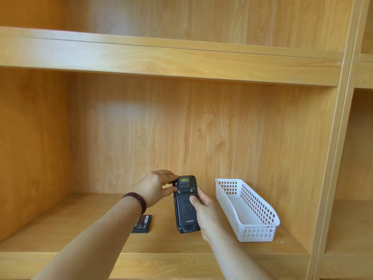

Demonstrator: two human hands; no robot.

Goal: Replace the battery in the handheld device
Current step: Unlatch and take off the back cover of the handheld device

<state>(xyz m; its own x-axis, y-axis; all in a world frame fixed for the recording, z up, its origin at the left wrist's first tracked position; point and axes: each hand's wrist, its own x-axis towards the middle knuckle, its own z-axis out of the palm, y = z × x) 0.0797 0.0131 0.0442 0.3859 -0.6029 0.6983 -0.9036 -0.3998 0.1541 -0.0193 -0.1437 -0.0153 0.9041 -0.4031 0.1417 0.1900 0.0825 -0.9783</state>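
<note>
A black handheld device (185,207) is held upright above the wooden shelf (80,229), its back facing me, back cover on. My right hand (205,215) wraps its right side, thumb pressed on the cover. My left hand (155,188) pinches the device's top left corner near the two screws. A loose black battery (142,223) lies flat on the shelf, left of the device and under my left wrist.
A white perforated plastic basket (247,209) with nothing visible inside stands on the shelf just right of my right hand. Wooden side panels (331,158) and an upper shelf board (161,57) enclose the bay.
</note>
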